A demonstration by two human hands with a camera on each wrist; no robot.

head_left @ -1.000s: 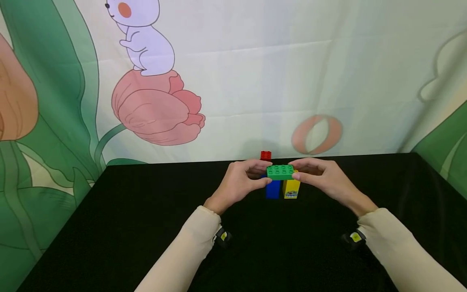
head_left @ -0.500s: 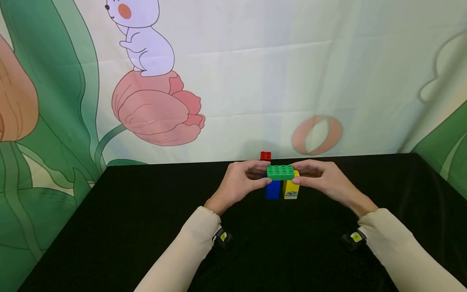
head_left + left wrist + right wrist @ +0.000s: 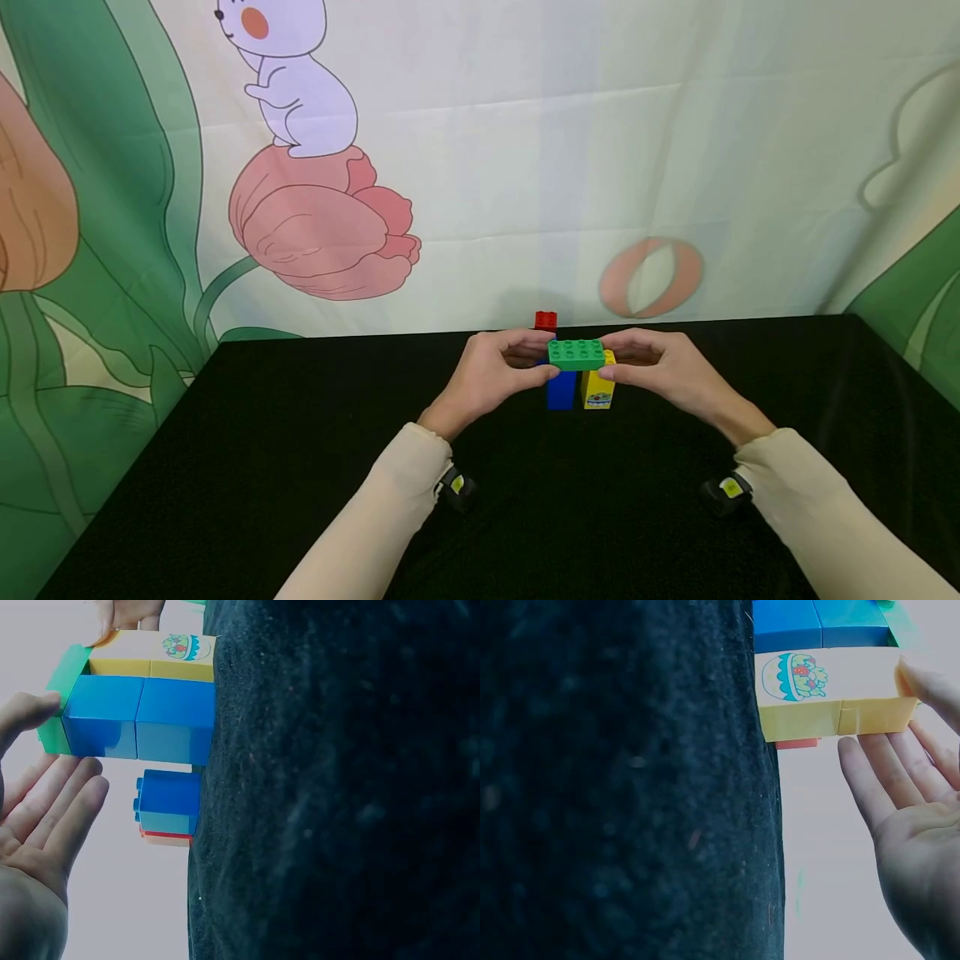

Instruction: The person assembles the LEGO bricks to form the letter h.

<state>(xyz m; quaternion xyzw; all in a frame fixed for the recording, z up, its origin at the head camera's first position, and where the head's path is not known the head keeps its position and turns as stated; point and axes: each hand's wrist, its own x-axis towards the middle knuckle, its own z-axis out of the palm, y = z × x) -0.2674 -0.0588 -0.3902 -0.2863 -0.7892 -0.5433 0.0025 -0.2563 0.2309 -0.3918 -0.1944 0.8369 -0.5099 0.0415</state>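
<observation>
A green studded toy brick (image 3: 576, 355) lies across the tops of a blue brick stack (image 3: 561, 390) and a yellow brick stack (image 3: 598, 390), bridging the two. My left hand (image 3: 491, 371) pinches the green brick's left end, its thumb (image 3: 34, 709) in front and its fingers behind. At the other end my right hand (image 3: 667, 371) pinches the top of the yellow stack just below the green brick, thumb in front, fingers behind. The right wrist view shows a printed bowl picture on the lower yellow brick (image 3: 799, 679). Part of the yellow top's studs shows beside the green brick.
Behind my left hand a red brick (image 3: 546, 320) shows, partly hidden. The left wrist view has a further blue brick (image 3: 171, 799) with red beside it, apart from the bridge. A black cloth (image 3: 480, 517) covers the table; a printed curtain (image 3: 480, 167) hangs at the back.
My right thumb has shifted slightly from the green brick's right end down onto the yellow stack's top. The left hand and the bricks hold nearly still.
</observation>
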